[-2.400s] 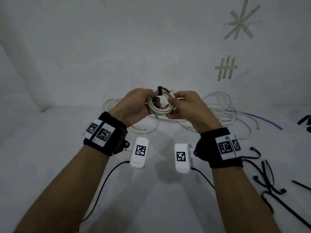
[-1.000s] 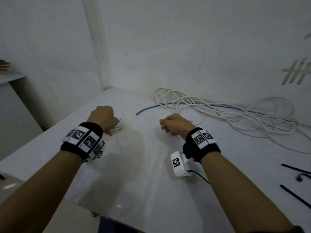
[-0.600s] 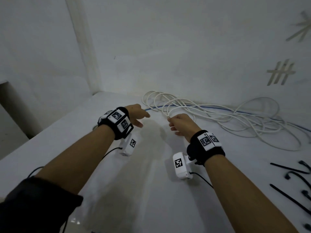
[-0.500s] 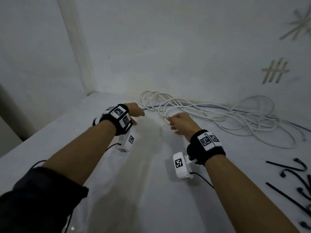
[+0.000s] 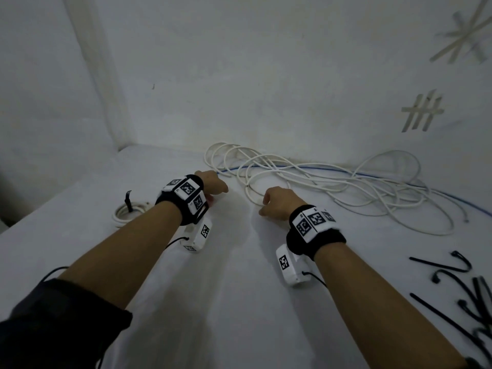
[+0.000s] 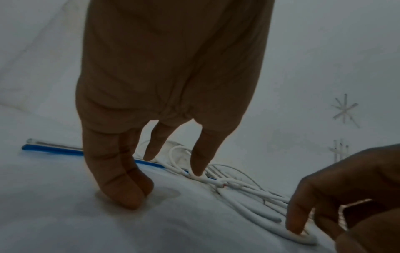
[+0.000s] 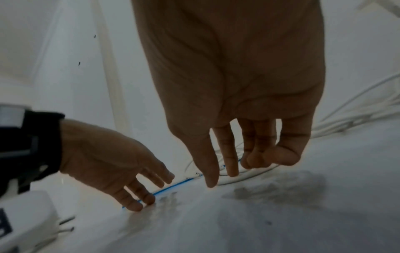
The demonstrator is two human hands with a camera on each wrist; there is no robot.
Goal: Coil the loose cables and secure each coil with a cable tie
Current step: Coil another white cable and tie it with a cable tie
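A coiled white cable (image 5: 125, 212) with a black tie around it lies on the table at the left. Loose white cables (image 5: 332, 182) sprawl along the back wall, with a thin blue cable (image 5: 298, 167) running under them. My left hand (image 5: 214, 183) reaches down with straight fingers (image 6: 121, 191), and its fingertips touch the table at the blue cable's end (image 6: 52, 149). My right hand (image 5: 275, 202) hovers at the near edge of the white tangle, fingers (image 7: 211, 171) hanging relaxed. One fingertip rests on a white loop (image 6: 288, 234). Neither hand grips anything.
Several black cable ties (image 5: 463, 288) lie on the table at the right. The white table (image 5: 239, 302) meets the walls in a corner at the back left. Tape marks (image 5: 422, 111) are stuck on the right wall.
My left hand has let go of the tied coil, left it at the left, and moved right to the blue cable's end. The right hand has reached forward to the white tangle.
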